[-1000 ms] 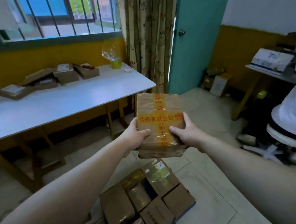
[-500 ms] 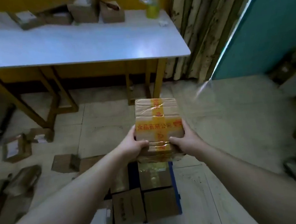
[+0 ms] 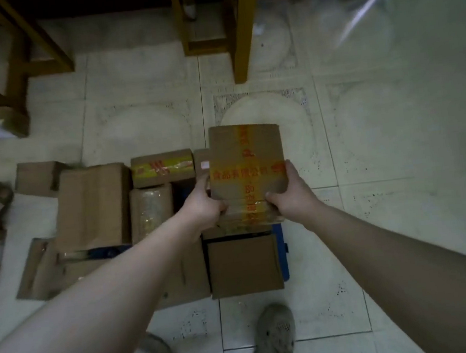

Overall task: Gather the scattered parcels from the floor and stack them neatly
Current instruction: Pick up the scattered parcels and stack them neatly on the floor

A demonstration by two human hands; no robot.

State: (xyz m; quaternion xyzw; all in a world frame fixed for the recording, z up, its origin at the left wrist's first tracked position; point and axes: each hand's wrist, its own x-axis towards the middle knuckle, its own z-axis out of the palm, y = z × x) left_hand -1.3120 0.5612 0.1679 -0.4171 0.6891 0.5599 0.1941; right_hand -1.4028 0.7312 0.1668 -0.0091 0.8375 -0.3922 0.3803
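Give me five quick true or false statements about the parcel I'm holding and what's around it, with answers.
1. Both the left hand and the right hand grip the taped parcel. True.
2. Its tape is blue. False: it is yellow with red print.
3. A plain brown box lies just nearer the person than the parcel. True.
4. The person is barefoot. False: grey shoes show.
5. A wooden table leg stands beyond the parcel. True.

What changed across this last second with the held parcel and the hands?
The brown cardboard parcel crossed with yellow tape was brought down over the cluster of brown parcels on the floor; the view tilted downward. The left hand and right hand kept gripping its near sides; nothing let go.
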